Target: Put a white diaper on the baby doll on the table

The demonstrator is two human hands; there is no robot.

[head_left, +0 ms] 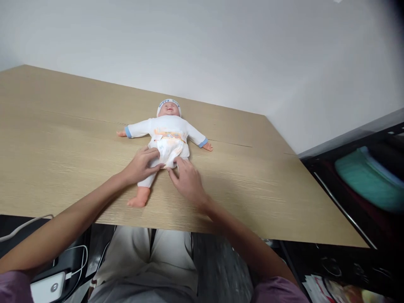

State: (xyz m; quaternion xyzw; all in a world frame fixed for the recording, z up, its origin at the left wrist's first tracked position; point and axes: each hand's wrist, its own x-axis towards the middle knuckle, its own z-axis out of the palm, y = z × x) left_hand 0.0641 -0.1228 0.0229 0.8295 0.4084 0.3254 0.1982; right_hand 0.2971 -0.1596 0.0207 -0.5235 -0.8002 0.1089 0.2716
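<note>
A baby doll (167, 125) lies on its back on the wooden table, arms spread wide, in a white outfit with blue cuffs and a white printed hat. Around its hips is a white diaper (170, 148) with an orange printed band at the waist. My left hand (143, 165) pinches the diaper's edge at the crotch on the left side. My right hand (187, 176) closes on the same edge from the right, its thumb close to my left thumb. One doll leg shows below my left hand; the other is hidden behind my right hand.
The wooden table (78, 168) runs back to a pale wall (189, 50). A white power bank (49, 288) with a cable lies low on the left. Beyond the table's right edge are dark shelving and a teal item (368, 179).
</note>
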